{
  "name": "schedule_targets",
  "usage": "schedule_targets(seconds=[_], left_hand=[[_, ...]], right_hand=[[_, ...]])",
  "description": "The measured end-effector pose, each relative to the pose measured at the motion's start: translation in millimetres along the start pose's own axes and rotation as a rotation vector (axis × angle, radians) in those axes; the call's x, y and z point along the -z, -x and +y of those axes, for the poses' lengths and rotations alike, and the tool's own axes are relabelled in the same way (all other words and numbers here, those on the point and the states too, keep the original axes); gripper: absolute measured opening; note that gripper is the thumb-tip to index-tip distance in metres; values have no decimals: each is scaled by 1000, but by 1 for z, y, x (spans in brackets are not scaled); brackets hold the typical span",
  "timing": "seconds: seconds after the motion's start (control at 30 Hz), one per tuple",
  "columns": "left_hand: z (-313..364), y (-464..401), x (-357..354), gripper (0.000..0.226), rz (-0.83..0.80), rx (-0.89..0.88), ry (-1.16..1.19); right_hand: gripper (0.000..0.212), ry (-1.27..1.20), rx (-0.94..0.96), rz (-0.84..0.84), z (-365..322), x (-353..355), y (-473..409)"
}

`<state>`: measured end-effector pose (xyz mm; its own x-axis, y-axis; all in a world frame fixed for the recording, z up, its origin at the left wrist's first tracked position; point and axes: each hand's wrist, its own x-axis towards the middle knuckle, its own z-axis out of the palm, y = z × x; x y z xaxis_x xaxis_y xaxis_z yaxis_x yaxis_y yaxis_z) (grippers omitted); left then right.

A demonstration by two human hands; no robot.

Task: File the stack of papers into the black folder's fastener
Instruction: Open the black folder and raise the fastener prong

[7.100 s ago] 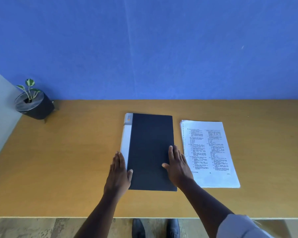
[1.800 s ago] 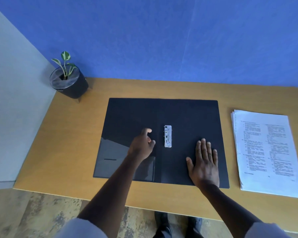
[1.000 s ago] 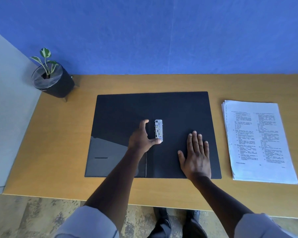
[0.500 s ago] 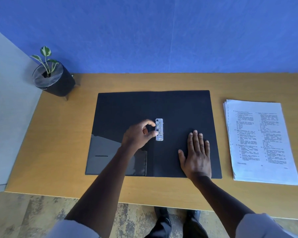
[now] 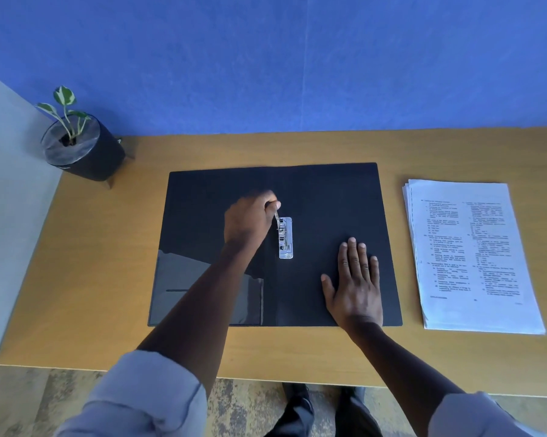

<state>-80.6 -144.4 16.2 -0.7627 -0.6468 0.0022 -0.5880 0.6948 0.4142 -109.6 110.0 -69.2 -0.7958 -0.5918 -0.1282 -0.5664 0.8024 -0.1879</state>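
Note:
The black folder (image 5: 332, 197) lies open flat on the wooden desk. Its silver metal fastener (image 5: 285, 239) sits just right of the spine. My left hand (image 5: 248, 220) pinches the fastener's lever and holds it lifted at the far end. My right hand (image 5: 355, 279) rests flat, fingers spread, on the folder's right half near its front edge. The stack of printed papers (image 5: 472, 257) lies on the desk to the right of the folder, apart from both hands.
A small potted plant (image 5: 79, 146) in a black pot stands at the desk's back left corner. The blue wall runs along the far edge. The desk's front edge (image 5: 265, 378) is close to my body, with my shoes on the floor below.
My left hand went from touching the fastener's side to pinching its lever and raising it. My right hand stayed flat on the folder. Much earlier the folder was closed.

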Motion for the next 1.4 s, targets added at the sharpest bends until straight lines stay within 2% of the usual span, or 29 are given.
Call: schedule_targets(seconds=[0.33,0.83,1.07,1.4], left_hand=[[-5,-18,-12,14,-76,-51,-107],[-10,-11,-21,50,-213,12,-111],[-2,18,-10,47,-79,-63,-280],[33,88,-2,51,-134,-70,-218]], right_hand=[[75,8,-5,-13,0,1,-1],[75,2,1,13,0,-2,-2],[75,-14,8,10,1,-1,-1],[77,-63,53,-90,5,12,-1]])
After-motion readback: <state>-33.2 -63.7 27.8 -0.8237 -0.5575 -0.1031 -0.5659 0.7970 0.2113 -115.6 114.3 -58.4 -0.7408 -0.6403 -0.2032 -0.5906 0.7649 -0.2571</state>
